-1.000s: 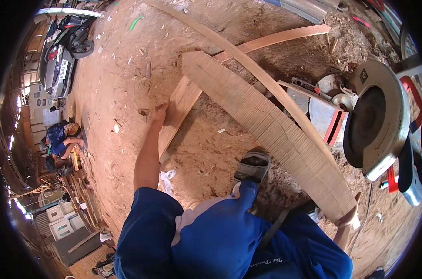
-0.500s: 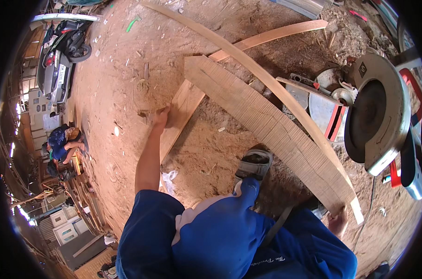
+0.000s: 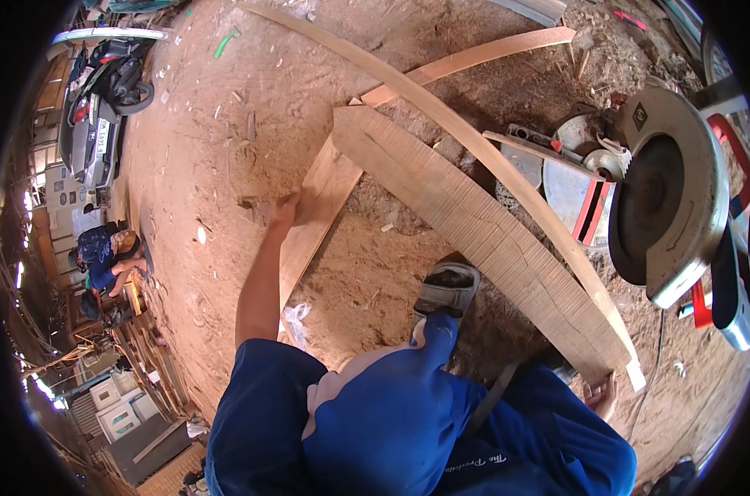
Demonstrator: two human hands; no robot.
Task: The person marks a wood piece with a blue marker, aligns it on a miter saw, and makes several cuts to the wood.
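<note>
A wide curved plank (image 3: 466, 231) with rough saw marks slants across the middle, its far end over a smooth board (image 3: 319, 202). My right hand (image 3: 604, 398) grips the plank's near right end, fingers at its edge. My left hand (image 3: 284, 213), arm stretched forward, grips the smooth board's left edge; its fingers are partly hidden. A long thin curved strip (image 3: 474, 140) runs along the plank's outer side, partly beside it at the near end. Another curved strip (image 3: 482, 58) lies beyond, crossing under the long one.
A circular-blade saw (image 3: 668, 198) with a red handle stands at right, its cable (image 3: 659, 364) on the dirt floor. My sandalled foot (image 3: 448, 288) is beneath the plank. A green-handled tool (image 3: 226, 41) lies far left. Motorbikes (image 3: 102, 116) and a crouching person (image 3: 110, 256) are at left.
The wide plank's far end has shifted slightly nearer and right relative to the smooth board. My right hand's fingers have moved a little at the near end. The view has shifted slightly.
</note>
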